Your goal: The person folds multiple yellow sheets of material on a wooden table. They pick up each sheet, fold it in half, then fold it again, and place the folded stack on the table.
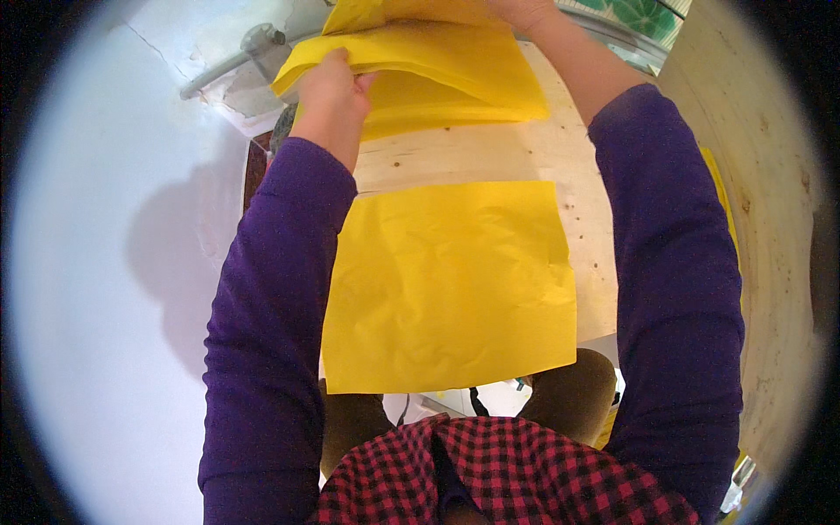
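Observation:
My left hand (334,94) is closed on the near-left edge of a yellow sheet (455,61), thin and soft like fabric. The sheet is folded and lifted there, leaving a gap beneath its upper layer. At the sheet's far right side is my right hand (523,12), partly cut off by the top of the view, so its fingers cannot be made out. A second yellow sheet (451,289), slightly creased, lies flat in front of me, its near edge overhanging the board above my lap.
Both sheets lie on a pale wooden board (420,162) with small knots. A white wall (122,289) borders the left, with a grey pipe (214,77) at the far left. On the right stands an upright wooden panel (761,201); more yellow material (722,197) shows beside it.

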A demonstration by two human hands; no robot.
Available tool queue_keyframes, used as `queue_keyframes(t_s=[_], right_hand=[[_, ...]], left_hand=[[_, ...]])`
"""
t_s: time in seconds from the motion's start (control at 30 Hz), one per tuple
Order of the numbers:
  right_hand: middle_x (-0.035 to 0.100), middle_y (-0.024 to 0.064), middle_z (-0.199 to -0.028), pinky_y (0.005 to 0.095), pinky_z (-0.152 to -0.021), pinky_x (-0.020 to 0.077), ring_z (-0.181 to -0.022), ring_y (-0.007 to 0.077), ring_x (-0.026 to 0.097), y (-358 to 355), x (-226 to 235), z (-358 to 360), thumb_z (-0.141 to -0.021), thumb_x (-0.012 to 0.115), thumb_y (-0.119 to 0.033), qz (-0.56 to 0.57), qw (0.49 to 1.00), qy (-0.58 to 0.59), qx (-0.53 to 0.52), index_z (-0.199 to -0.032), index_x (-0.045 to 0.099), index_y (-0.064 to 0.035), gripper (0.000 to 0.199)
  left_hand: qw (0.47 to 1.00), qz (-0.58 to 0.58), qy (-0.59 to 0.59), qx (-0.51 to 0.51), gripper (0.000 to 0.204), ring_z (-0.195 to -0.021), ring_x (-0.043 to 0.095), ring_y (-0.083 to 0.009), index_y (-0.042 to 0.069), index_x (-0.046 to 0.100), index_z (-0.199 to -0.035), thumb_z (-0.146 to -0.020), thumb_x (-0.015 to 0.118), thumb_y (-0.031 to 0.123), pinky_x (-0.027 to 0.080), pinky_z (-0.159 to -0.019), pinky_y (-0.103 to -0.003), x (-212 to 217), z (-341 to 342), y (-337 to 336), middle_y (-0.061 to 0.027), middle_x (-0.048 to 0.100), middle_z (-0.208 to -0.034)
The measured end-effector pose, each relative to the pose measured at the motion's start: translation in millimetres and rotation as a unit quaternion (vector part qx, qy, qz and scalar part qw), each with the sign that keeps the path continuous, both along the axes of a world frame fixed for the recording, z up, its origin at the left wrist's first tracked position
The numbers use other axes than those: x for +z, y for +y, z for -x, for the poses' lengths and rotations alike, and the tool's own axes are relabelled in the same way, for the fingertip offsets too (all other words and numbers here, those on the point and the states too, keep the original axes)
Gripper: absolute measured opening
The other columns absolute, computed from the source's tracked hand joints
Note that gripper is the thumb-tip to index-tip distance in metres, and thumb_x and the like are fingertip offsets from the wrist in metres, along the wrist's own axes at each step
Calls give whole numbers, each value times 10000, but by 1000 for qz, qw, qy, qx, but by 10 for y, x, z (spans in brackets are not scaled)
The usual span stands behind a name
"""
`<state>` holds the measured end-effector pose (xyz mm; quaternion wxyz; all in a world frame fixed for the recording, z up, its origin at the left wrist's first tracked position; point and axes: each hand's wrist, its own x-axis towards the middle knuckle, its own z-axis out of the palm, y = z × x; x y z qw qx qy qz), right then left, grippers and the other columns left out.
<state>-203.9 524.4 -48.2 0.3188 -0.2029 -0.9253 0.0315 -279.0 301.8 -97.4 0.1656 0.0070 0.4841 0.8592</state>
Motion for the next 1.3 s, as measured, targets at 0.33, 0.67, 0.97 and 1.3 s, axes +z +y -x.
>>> queue_keyframes(t_s=[0.33, 0.67, 0.97, 1.3], right_hand=[[613, 235, -954, 490, -758, 469, -899, 375, 603, 445, 24, 57, -905, 442, -191, -286, 958, -35, -14, -1018, 563, -34, 228], [621, 232, -973, 494, -758, 472, -912, 387, 603, -23, 191, 5, -893, 464, -220, 66, 998, -4, 5, -1029, 555, -30, 251], [627, 209, -911, 487, -704, 484, -837, 382, 618, -37, -124, 153, -881, 491, -221, 4, 999, 37, 21, -1017, 566, -55, 227], [614, 216, -963, 476, -811, 457, -950, 360, 592, -460, -491, -67, -891, 436, -151, -13, 997, -10, 71, -1050, 569, -46, 233]], left_hand=[[993, -83, 81, -22, 282, -992, 588, -297, -3, 447, -1173, -902, 493, 64, 536, -798, -431, 400, -322, -480, -131, 547, -1117], [936, -210, 243, -146, 252, -1061, 564, -250, 3, 522, -1147, -917, 513, 106, 468, -922, -386, 1141, -661, -730, -129, 571, -1175], [962, -139, 124, -200, 375, -1131, 541, -255, -24, 445, -1275, -971, 437, 196, 429, -987, -374, 1420, -1199, -2654, -165, 557, -1228], [968, -29, -215, 123, 377, -1152, 526, -268, -1, 431, -1281, -964, 422, 201, 441, -972, -385, -681, -2227, -4139, -148, 530, -1265]])
